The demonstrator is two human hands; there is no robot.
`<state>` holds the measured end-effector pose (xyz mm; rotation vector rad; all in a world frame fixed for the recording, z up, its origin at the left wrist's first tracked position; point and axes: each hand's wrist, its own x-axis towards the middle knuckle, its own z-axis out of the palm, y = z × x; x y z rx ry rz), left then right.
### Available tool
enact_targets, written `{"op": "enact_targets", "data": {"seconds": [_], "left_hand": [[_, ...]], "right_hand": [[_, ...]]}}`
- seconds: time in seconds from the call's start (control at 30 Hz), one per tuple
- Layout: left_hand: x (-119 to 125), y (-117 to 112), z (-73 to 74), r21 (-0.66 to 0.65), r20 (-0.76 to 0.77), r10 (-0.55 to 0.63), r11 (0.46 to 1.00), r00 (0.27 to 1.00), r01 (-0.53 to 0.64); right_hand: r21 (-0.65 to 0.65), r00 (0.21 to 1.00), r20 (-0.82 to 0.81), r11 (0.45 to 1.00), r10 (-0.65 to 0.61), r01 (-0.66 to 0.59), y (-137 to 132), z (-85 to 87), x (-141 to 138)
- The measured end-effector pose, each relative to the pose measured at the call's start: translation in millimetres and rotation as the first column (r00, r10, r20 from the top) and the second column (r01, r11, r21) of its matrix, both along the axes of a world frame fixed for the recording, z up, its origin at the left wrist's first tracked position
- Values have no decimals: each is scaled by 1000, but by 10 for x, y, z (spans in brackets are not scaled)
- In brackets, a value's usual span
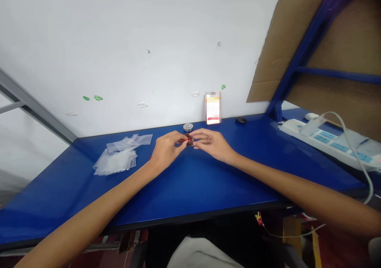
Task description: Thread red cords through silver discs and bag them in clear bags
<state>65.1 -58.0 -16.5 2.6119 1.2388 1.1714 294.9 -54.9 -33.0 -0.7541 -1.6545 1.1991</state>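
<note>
My left hand [166, 150] and my right hand [210, 143] meet at the middle of the blue table [193, 184]. Between their fingertips is a small round brown disc [188, 139] with a red strand [185, 140] across it. My fingers hide much of the disc, and its exact form is too small to tell. Just beyond it stands a short silver spool [188, 127], apart from both hands. A pile of clear plastic bags [117, 156] lies left of my left hand.
A phone [212, 108] leans upright against the white wall [133, 50], with a small black round object [241, 119] to its right. A white power strip [327, 143] with a grey cable [355, 149] lies at the right. A blue metal frame [309, 50] rises there.
</note>
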Motion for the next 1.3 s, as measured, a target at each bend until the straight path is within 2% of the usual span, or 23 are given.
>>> {"op": "enact_targets", "data": {"seconds": [0.1, 0.23, 0.33, 0.43, 0.5, 0.6, 0.67, 0.83, 0.93, 1.0, 1.03, 1.13, 1.2, 1.3], "left_hand": [[40, -25, 35, -44, 37, 32, 999, 999, -30], [126, -81, 69, -146, 158, 62, 988, 986, -39], [179, -122, 61, -193, 230, 68, 981, 971, -23], [198, -126, 39, -274, 334, 86, 962, 939, 10], [189, -100, 30, -367, 430, 72, 925, 900, 101], [156, -44, 28, -496, 566, 43, 816, 823, 299], [136, -15, 25, -539, 622, 43, 748, 782, 388], [107, 1, 14, -578, 662, 33, 658, 748, 482], [87, 9, 36, -584, 663, 9, 632, 749, 510], [73, 9, 77, -575, 648, -10, 650, 762, 497], [68, 4, 104, -568, 616, -19, 682, 787, 461], [60, -41, 195, -477, 413, -8, 850, 911, 224], [62, -81, 236, -357, 269, 12, 930, 963, 88], [56, -104, 231, -233, 119, -11, 972, 993, 39]], "right_hand": [[87, 1000, 14, 996, 3, -5, -37, 10, -20], [201, 995, 27, 976, -94, 86, -75, 21, -45], [198, 987, 16, 968, -158, 152, -81, 32, -50], [188, 986, 17, 969, -167, 161, -63, 35, -46], [205, 986, 9, 965, -169, 164, -50, 32, -46], [228, 985, -25, 959, -168, 169, -44, 30, -47], [231, 985, -56, 958, -163, 172, -42, 31, -42], [228, 982, -74, 956, -174, 186, 23, 38, 14], [229, 987, -8, 960, -163, 161, 86, 47, 56], [259, 986, 57, 956, -155, 135, 106, 59, 68], [285, 983, 91, 950, -159, 127, 108, 69, 70], [357, 965, 188, 928, -182, 105, 108, 109, 73], [339, 966, 211, 938, -146, 68, 131, 139, 95], [271, 977, 194, 962, -89, 34, 225, 180, 197]]}}
